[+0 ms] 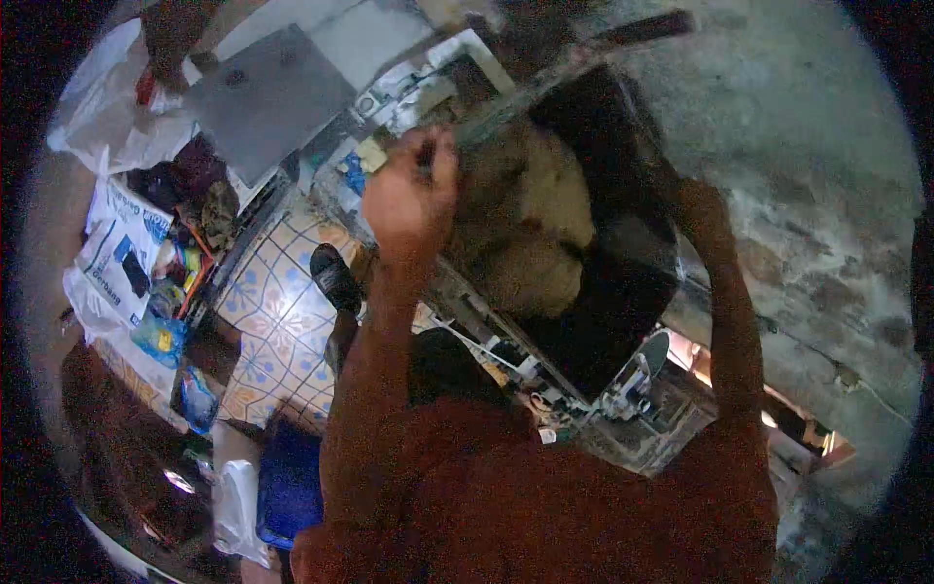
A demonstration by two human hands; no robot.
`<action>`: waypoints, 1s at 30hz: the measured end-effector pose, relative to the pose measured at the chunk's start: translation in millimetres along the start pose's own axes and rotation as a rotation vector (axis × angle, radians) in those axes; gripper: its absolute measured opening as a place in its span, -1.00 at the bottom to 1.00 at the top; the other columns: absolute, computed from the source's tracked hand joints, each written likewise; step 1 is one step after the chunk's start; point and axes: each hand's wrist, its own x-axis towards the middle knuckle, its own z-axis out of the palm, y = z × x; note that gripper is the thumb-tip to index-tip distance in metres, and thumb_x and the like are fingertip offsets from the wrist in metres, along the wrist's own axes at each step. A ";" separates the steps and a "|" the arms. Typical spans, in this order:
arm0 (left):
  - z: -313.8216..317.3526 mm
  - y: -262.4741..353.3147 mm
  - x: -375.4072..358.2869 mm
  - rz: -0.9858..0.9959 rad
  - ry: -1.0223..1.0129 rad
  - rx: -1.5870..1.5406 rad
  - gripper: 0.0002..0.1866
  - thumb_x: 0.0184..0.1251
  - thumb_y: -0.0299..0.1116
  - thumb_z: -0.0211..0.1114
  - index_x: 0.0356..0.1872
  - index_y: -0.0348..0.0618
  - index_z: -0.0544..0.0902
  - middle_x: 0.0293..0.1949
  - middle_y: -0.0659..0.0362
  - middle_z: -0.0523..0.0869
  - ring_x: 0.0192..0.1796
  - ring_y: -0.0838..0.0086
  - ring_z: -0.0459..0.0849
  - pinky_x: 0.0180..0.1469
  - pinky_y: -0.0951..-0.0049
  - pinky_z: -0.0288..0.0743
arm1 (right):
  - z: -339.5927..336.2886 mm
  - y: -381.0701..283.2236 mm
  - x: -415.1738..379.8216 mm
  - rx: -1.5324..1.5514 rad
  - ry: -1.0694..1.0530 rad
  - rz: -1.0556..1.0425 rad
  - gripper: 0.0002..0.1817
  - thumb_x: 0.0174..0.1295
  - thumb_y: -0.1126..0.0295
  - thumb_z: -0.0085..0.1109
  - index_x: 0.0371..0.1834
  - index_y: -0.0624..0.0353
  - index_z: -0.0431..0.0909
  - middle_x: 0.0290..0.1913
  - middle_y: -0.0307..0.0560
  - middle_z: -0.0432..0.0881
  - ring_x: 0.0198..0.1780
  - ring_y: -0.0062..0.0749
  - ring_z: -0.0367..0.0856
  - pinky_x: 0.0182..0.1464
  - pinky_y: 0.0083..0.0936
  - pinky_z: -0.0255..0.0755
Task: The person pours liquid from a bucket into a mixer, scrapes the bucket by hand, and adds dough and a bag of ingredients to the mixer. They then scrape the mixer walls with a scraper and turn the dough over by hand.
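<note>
My left hand [413,195] is raised over the near side of a worktop, its fingers curled and blurred; what they hold, if anything, is hidden. Beside it lies a rumpled tan piece [555,214], which looks like cloth, on a large black sheet-like surface [623,253]. At the right edge of that black surface is my right hand [696,204], in shadow. Its fingers are too dark to show whether they grip the edge. A long narrow bar [584,58] runs across the top, just beyond my left hand.
A grey panel [272,102] stands at upper left. White printed bags [122,253] and mixed packets lie on the left, near a patterned tile floor [277,311]. A blue bin [290,482] sits lower left. A rough wall [808,195] closes the right side.
</note>
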 end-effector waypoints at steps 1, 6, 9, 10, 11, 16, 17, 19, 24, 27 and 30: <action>-2.7 2.5 0.1 -0.028 -0.026 0.016 -0.71 0.32 -0.06 0.23 -0.14 0.00 0.69 -0.35 0.00 0.74 -0.29 0.09 0.74 -0.24 0.19 0.57 | 25.6 0.1 -2.9 0.062 0.047 0.017 -0.67 0.18 0.30 0.12 -0.01 0.16 0.57 -0.34 0.13 0.64 -0.25 0.01 0.66 -0.20 -0.07 0.54; -13.8 16.5 2.1 -0.011 -0.018 0.069 -0.73 0.34 -0.08 0.21 -0.15 -0.02 0.68 -0.34 0.03 0.75 -0.30 0.09 0.74 -0.24 0.20 0.57 | 121.0 -25.3 36.2 0.352 0.394 0.034 -0.79 0.19 0.32 0.14 -0.42 0.26 0.58 -0.47 0.13 0.60 -0.34 0.03 0.64 -0.23 -0.01 0.50; -2.6 3.6 0.1 0.076 -0.020 0.062 -0.73 0.36 -0.10 0.20 -0.17 -0.05 0.69 -0.36 0.01 0.75 -0.32 0.11 0.74 -0.25 0.22 0.57 | 97.6 -7.8 -58.4 0.445 0.261 0.014 -0.71 0.26 0.29 0.07 -0.09 0.27 0.54 -0.43 0.18 0.61 -0.34 0.09 0.63 -0.25 -0.02 0.50; -1.6 5.8 -1.2 0.088 -0.053 0.048 -0.73 0.36 -0.10 0.20 -0.17 -0.05 0.69 -0.36 0.01 0.75 -0.32 0.11 0.74 -0.25 0.22 0.57 | 104.9 0.9 -77.1 0.512 0.187 0.002 -0.66 0.30 0.27 0.03 0.03 0.27 0.50 -0.41 0.21 0.61 -0.34 0.11 0.62 -0.26 -0.04 0.51; -3.6 10.5 -2.2 0.053 -0.053 0.078 -0.71 0.36 -0.09 0.20 -0.18 -0.06 0.70 -0.35 0.00 0.75 -0.31 0.12 0.74 -0.23 0.22 0.56 | 118.9 2.8 -97.0 0.520 0.175 0.031 -0.66 0.30 0.27 0.03 0.03 0.27 0.50 -0.41 0.21 0.61 -0.34 0.11 0.62 -0.26 -0.04 0.51; -1.8 4.5 1.7 0.151 -0.031 0.266 -0.68 0.36 -0.07 0.20 -0.19 -0.10 0.71 -0.32 -0.01 0.75 -0.28 0.11 0.73 -0.21 0.23 0.55 | 192.9 -33.4 -154.3 0.660 0.034 0.198 -0.64 0.38 0.20 -0.04 0.07 0.22 0.47 -0.37 0.27 0.58 -0.31 0.15 0.61 -0.26 -0.02 0.47; -4.0 10.4 2.6 0.129 -0.073 0.206 -0.66 0.36 -0.06 0.20 -0.19 -0.13 0.71 -0.31 -0.02 0.74 -0.27 0.11 0.73 -0.21 0.22 0.54 | 189.8 -41.6 -161.3 0.674 0.027 0.206 -0.64 0.38 0.20 -0.04 0.07 0.22 0.47 -0.37 0.27 0.58 -0.31 0.15 0.61 -0.26 -0.02 0.47; -1.6 12.9 7.5 0.197 -0.061 0.177 -0.63 0.40 -0.08 0.16 -0.16 -0.21 0.69 -0.33 -0.05 0.73 -0.30 0.13 0.72 -0.26 0.21 0.52 | 177.9 -59.1 -170.2 0.826 0.205 0.197 -0.62 0.35 0.20 -0.02 0.09 0.22 0.46 -0.32 0.29 0.59 -0.28 0.21 0.60 -0.23 0.00 0.46; -6.3 17.3 5.8 0.154 -0.116 0.145 -0.61 0.41 -0.08 0.14 -0.13 -0.23 0.68 -0.33 -0.05 0.73 -0.31 0.12 0.71 -0.23 0.19 0.51 | 192.1 -66.4 -152.5 1.017 0.221 0.262 -0.62 0.31 0.29 0.00 0.14 0.21 0.42 -0.30 0.28 0.61 -0.25 0.25 0.60 -0.22 0.04 0.46; -7.4 20.9 5.8 0.132 -0.122 0.166 -0.59 0.41 -0.06 0.13 -0.12 -0.24 0.68 -0.33 -0.06 0.73 -0.29 0.10 0.71 -0.20 0.17 0.50 | 166.4 -64.8 -141.8 0.811 0.210 0.263 -0.52 0.22 0.37 0.07 0.23 0.22 0.37 -0.34 0.25 0.63 -0.28 0.16 0.66 -0.28 0.02 0.49; -7.7 21.2 6.1 0.125 -0.125 0.188 -0.58 0.41 -0.06 0.13 -0.12 -0.26 0.68 -0.33 -0.07 0.72 -0.29 0.10 0.71 -0.20 0.17 0.49 | 208.0 -89.2 -108.2 0.550 0.253 0.322 -0.54 0.20 0.39 0.08 0.20 0.20 0.39 -0.38 0.18 0.65 -0.32 0.06 0.69 -0.36 -0.03 0.51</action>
